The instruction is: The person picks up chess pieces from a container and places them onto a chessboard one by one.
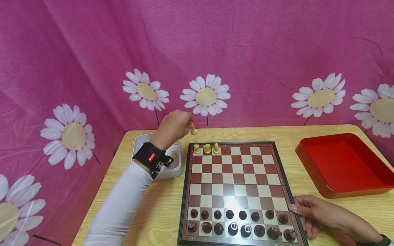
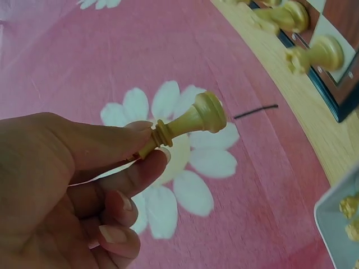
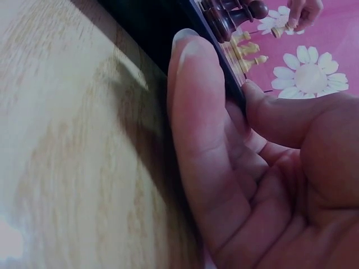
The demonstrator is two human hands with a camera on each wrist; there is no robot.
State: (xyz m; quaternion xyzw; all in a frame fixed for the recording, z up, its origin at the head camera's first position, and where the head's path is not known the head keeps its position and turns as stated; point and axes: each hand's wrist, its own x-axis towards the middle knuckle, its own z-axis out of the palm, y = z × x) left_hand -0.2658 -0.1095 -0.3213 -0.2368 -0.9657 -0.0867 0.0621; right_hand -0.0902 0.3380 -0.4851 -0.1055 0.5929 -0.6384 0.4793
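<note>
Above the far left corner of the chessboard (image 1: pixel 227 191), my left hand (image 1: pixel 175 124) pinches a light yellow chess piece (image 2: pixel 193 119) between thumb and fingers. Its round base points outward; my fingers hide its head. On the far row stand a light rook (image 1: pixel 197 148), a light knight (image 1: pixel 207 149) and a light bishop (image 1: pixel 217 148), side by side from the left corner. My right hand (image 1: pixel 323 215) grips the board's right edge near the front, thumb at the top and fingers at the side and underneath. Dark chess pieces (image 1: pixel 233 228) fill the two near rows.
Under my left forearm, a white plastic box (image 1: pixel 176 171) holds several light pieces (image 2: pixel 349 207). A red tray (image 1: pixel 360 164) sits right of the board on the wooden table (image 1: pixel 160 201). A pink curtain (image 1: pixel 252 51) with daisies hangs behind.
</note>
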